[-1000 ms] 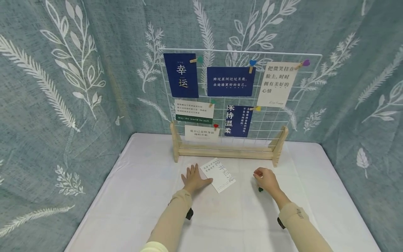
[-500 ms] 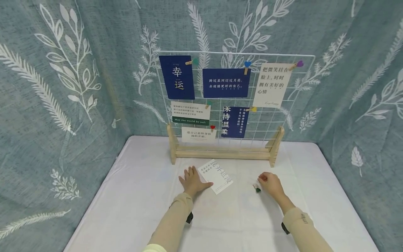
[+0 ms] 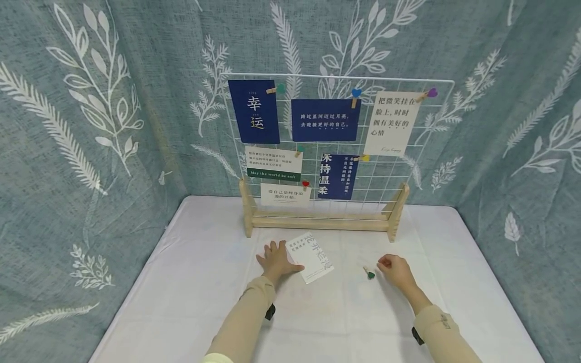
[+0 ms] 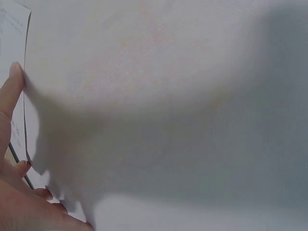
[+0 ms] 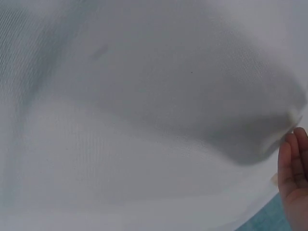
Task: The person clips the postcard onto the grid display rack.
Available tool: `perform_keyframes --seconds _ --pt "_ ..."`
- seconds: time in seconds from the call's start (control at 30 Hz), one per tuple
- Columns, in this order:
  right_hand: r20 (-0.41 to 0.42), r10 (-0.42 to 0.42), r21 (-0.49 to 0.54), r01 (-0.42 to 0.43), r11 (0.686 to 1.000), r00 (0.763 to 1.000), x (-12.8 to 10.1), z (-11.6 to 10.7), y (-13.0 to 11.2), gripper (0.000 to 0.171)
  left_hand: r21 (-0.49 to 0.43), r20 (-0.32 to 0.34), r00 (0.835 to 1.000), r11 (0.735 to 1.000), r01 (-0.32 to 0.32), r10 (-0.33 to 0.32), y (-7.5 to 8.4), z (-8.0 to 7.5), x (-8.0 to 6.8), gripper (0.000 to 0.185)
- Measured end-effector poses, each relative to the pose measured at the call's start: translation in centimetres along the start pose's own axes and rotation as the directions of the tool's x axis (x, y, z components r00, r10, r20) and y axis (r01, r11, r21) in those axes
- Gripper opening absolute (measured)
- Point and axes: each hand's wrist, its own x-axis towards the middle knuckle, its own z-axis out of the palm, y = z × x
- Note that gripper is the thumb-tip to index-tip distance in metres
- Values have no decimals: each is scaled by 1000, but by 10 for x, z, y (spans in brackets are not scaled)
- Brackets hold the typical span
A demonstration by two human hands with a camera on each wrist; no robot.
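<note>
The right hand point(image 3: 396, 269) has let go of the green clip point(image 3: 369, 273), now lying just beside its loosely curled, empty fingers. The left hand point(image 3: 274, 260) stays flat and open, pressing the white card point(image 3: 311, 257) to the tablecloth point(image 3: 181, 282).

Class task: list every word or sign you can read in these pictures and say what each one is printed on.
"幸运": tall navy card, grid panel top left.
"May the world be soft": green strip on white card; lines above too small.
"保持温柔": lower navy card.
"把微笑挂在脸上,时时拥有美好的心情": cream card.
Wide navy card, lowest white card and tabletop card under the left hand: too blurred.
</note>
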Motion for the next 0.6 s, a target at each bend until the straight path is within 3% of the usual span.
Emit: perform_keyframes --seconds 0.4,0.6 --pt "-49 56 72 -52 996 997 -6 5 6 17 -53 15 1000 999 3 -2 2 3 3 100" --pt "-117 68 101 -57 993 991 -5 12 6 19 -99 -17 1000 995 7 -9 -2 3 8 101"
